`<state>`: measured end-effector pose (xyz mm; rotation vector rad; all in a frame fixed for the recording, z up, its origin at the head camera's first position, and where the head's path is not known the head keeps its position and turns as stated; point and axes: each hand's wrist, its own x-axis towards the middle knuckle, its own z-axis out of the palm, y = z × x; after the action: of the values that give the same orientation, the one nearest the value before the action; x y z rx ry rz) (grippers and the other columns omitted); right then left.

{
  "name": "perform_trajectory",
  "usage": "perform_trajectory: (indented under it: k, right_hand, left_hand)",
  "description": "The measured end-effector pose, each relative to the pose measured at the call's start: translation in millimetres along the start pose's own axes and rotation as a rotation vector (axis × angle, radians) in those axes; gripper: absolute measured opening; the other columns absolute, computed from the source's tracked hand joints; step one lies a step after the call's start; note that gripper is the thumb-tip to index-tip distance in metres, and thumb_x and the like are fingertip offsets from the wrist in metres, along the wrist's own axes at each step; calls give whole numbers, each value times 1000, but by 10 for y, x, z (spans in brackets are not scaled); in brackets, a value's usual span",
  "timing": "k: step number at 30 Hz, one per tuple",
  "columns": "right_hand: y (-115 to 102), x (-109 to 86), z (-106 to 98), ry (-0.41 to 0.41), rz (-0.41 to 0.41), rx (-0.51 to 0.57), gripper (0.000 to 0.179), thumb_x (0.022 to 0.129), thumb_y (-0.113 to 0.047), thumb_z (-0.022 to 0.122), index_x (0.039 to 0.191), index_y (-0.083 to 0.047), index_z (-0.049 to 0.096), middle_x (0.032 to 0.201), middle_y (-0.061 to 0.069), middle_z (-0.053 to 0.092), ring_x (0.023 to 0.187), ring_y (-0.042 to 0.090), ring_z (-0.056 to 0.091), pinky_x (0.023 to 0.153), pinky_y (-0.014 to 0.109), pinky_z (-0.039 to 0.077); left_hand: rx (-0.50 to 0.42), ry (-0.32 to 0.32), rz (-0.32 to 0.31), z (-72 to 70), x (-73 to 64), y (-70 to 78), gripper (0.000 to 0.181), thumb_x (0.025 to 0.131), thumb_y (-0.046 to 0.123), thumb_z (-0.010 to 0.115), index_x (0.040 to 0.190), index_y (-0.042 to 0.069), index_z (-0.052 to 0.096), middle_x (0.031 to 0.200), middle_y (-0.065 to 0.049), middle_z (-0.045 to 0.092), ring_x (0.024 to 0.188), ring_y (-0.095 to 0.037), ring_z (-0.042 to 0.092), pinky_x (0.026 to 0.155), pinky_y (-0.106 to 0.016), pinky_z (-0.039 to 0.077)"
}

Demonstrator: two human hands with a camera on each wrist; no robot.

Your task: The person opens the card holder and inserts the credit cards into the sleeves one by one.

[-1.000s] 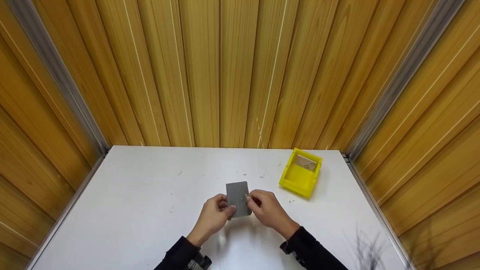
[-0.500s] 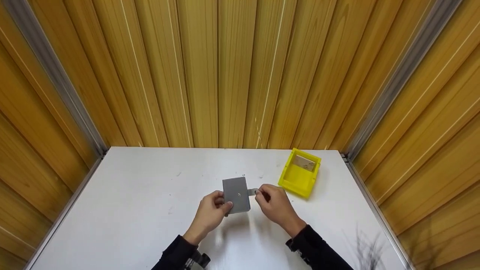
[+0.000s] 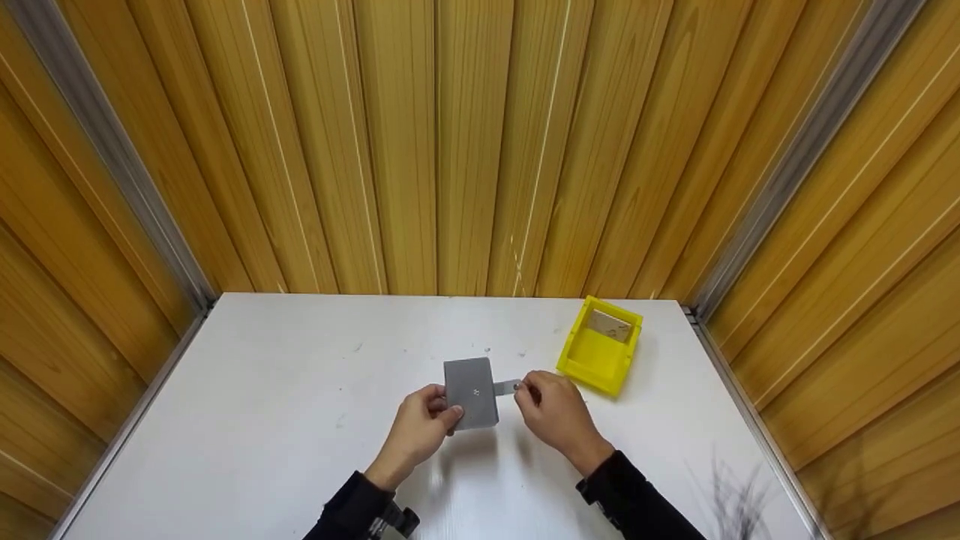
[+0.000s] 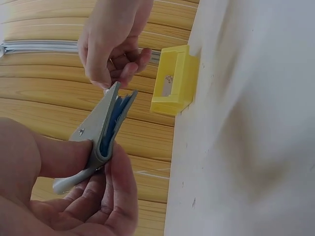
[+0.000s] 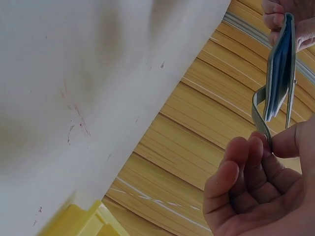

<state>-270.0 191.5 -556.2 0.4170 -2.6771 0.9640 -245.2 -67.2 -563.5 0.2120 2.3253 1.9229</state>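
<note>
- While wood-look panels (image 3: 60, 300) and a grey metal rail (image 3: 116, 142) bound the far left, the white tabletop (image 3: 262, 420) spreads inward from them, with small dark marks scattered on it.
- The left hand (image 3: 421, 427), in a black sleeve (image 3: 349, 506), grips a grey card holder (image 3: 471, 397) by its lower left edge, thumb on the front, fingers curled behind.
- The card holder is held above the tabletop, its covers slightly parted over blue inner leaves (image 5: 278, 73).
- A grey strap (image 3: 507, 388) reaches out from its right edge.
- The right hand (image 3: 556, 412) pinches the strap's end between thumb and forefinger, partly hiding it.
- Just beyond that hand, a yellow bin (image 3: 596, 356) stands near the back edge, a pale card (image 3: 609, 325) inside at its far end.
- Lower right, a dark feathery shape (image 3: 739, 502) is too blurred to identify.
</note>
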Motion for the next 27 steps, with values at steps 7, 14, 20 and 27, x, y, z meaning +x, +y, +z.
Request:
perform_trajectory:
  k: [7,14,20,27]
  right_hand:
    - [11,32,-4,-2,18,21,16,107,-24,68,98,-18,80,86,-11,72,75,4,59,72,23,54]
    - [32,101,-71,-61,0,43,19,111,-26,67,109,-16,83,95,-7,76,77,5,60,73,23,55]
    - [50,178,-154,-165,-35,90,20,111,-28,67,113,-18,84,97,-8,77,84,7,62,76,24,55]
    - [64,232,-158,-281,14,189,24,112,-34,65,114,-20,85,104,-5,82,91,10,68,82,27,56]
  left_hand:
    - [19,-22,-36,-10,-19,-24,27,101,6,71,125,-7,67,103,-14,79,86,-15,73,74,-27,59]
    - [29,-78,-67,4,-23,0,28,101,6,71,127,-4,66,109,-13,81,88,-15,72,74,-29,58]
    - [-16,-102,-56,10,3,-11,31,103,6,70,131,-5,65,110,-14,81,91,-17,74,80,-35,60]
    - [-32,-114,-47,34,11,-33,32,103,6,71,132,-5,65,112,-17,81,92,-17,75,79,-36,59]
